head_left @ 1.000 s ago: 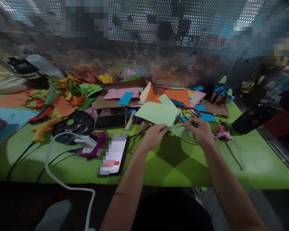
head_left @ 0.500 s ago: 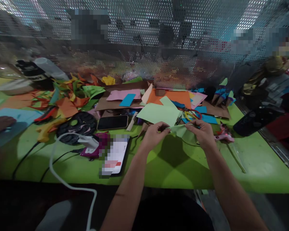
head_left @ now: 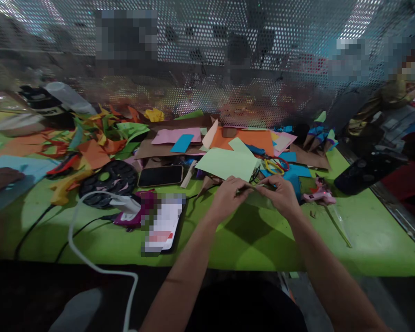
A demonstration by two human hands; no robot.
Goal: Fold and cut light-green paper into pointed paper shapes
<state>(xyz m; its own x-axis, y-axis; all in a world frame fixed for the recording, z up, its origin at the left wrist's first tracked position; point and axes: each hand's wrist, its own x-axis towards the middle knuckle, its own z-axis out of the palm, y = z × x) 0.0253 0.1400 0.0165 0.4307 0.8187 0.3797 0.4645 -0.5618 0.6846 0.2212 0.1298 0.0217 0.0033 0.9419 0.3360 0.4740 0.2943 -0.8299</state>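
Between my hands is a small piece of light green paper [head_left: 259,199], raised over the table and partly covered by my fingers. My left hand [head_left: 230,196] pinches its left edge. On the other side, my right hand [head_left: 280,193] grips it with thumb and fingers, and the two hands are close together. Just behind them lies a larger pale green sheet [head_left: 226,162]. Scissors with yellow and red handles [head_left: 275,165] rest beyond my right hand, near blue paper [head_left: 292,177]. A pink glue gun [head_left: 320,196] lies to the right of that hand.
On the green table [head_left: 207,249], a phone with a lit screen [head_left: 162,226], a dark phone [head_left: 161,175], a purple power strip [head_left: 136,214] and a yellow glue gun [head_left: 67,185] sit left. A dark bottle [head_left: 366,170] lies right. Another person's hand [head_left: 3,177] rests far left.
My hands have come closer together, the right one shifting left. The green paper between them has turned and shows less of its face. Blue paper behind my right hand is more exposed.
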